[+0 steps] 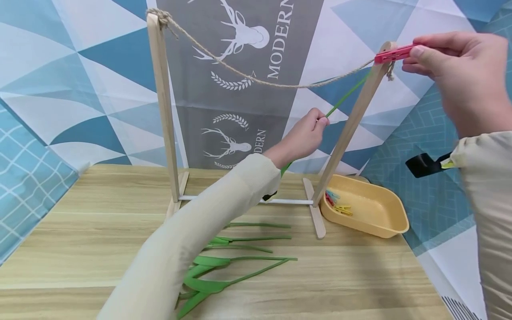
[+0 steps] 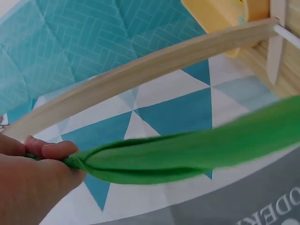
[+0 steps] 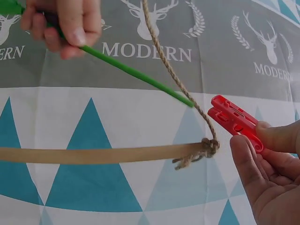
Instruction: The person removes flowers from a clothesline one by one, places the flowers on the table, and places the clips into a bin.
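My left hand (image 1: 310, 131) grips an artificial flower's green stem (image 1: 347, 96) near its leaf. In the left wrist view the broad green leaf (image 2: 154, 157) stretches away from the fingers; the flower head is hidden. The stem's tip reaches up to the twine (image 3: 171, 70) close to the right post, as the right wrist view shows. A red clothespin (image 3: 232, 119) is pinched between the thumb and fingers of my right hand (image 1: 468, 66). It is beside the twine's knotted right end, and in the right wrist view a small gap separates it from the twine.
The twine hangs slack between two wooden posts (image 1: 162, 106) joined by a white rod (image 1: 288, 201). Several green-stemmed artificial flowers (image 1: 240, 258) lie on the wooden table (image 1: 340, 284), partly behind my left sleeve. A yellow basin (image 1: 372, 209) at the right contains several coloured clothespins (image 1: 343, 210).
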`<state>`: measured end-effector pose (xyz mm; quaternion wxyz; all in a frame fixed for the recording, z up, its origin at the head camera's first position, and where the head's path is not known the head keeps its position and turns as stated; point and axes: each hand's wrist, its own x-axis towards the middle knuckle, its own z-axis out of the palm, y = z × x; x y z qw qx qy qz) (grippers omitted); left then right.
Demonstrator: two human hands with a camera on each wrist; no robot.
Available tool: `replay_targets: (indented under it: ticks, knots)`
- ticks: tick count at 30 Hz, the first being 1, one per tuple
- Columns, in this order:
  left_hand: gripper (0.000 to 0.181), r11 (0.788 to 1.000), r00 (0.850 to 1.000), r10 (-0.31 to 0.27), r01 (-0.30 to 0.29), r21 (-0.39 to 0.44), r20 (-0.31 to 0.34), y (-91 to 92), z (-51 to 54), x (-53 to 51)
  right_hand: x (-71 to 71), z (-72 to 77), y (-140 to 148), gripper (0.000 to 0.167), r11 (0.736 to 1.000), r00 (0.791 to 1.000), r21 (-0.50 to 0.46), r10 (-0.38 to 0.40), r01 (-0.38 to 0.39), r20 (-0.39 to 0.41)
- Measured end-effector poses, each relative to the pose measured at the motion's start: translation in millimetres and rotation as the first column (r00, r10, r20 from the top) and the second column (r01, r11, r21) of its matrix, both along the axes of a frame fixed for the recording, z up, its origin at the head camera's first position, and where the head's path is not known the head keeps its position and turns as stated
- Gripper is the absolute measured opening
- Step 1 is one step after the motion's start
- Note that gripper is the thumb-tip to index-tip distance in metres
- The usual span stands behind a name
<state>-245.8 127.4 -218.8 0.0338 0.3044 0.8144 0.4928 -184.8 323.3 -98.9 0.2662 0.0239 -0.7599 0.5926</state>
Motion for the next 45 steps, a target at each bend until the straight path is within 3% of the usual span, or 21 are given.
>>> replay_targets:
  ticks: [4,7,9,12,16,19,22,26,31,38,41,45]
  knots:
    - [0.027,0.988,0.997,-0.014,0.002,-0.155,-0.080,-10.5,-7.0,3.9,2.8,-3.6,2,0.056,0.999,0.999,-0.006,-0.046,0.046,0.029]
    - [0.028,0.949,0.982,-0.016,-0.044,-0.311,-0.187,-17.8,-13.1,11.7,4.3,-9.8,5,0.057,0.997,0.996,0.028,-0.069,0.067,0.057]
    - [0.027,0.911,0.960,-0.018,-0.099,-0.401,-0.279,-22.4,-18.0,19.0,4.3,-15.6,8,0.057,0.996,0.994,0.043,-0.075,0.072,0.079]
    - [0.022,0.849,0.913,-0.022,-0.198,-0.489,-0.408,-28.4,-26.1,31.6,3.2,-25.9,13,0.055,0.998,0.993,0.026,-0.054,0.052,0.101]
    - [0.026,0.759,0.874,-0.042,-0.287,-0.584,-0.484,-35.0,-36.5,46.8,2.7,-40.5,21,0.055,0.998,0.990,-0.064,-0.016,0.025,0.143]
    - [0.030,0.709,0.850,-0.056,-0.336,-0.621,-0.523,-39.2,-44.9,56.4,2.3,-52.2,27,0.054,0.991,0.985,-0.136,0.018,0.005,0.171]
    - [0.023,0.685,0.812,-0.067,-0.385,-0.618,-0.580,-43.5,-54.5,64.8,1.0,-64.6,34,0.052,0.979,0.977,-0.202,0.043,-0.001,0.207]
    - [0.014,0.682,0.778,-0.070,-0.420,-0.599,-0.625,-50.3,-67.2,74.4,-1.8,-83.9,45,0.049,0.957,0.963,-0.289,0.080,-0.002,0.259]
    - [0.020,0.668,0.780,-0.067,-0.429,-0.609,-0.623,-60.3,-81.5,86.1,-0.5,-114.0,60,0.041,0.932,0.935,-0.363,0.149,-0.024,0.322]
    - [0.026,0.643,0.818,-0.043,-0.418,-0.642,-0.574,-72.9,-97.7,103.6,5.5,-163.0,75,0.025,0.911,0.886,-0.410,0.217,-0.034,0.410]
    - [0.027,0.630,0.833,-0.034,-0.411,-0.659,-0.553,-76.7,-104.4,111.8,5.9,-183.1,79,0.016,0.889,0.869,-0.458,0.251,-0.032,0.426]
    - [0.026,0.606,0.835,-0.039,-0.417,-0.677,-0.549,-80.7,-114.0,121.2,6.6,-206.7,83,0.014,0.845,0.849,-0.532,0.314,-0.047,0.424]
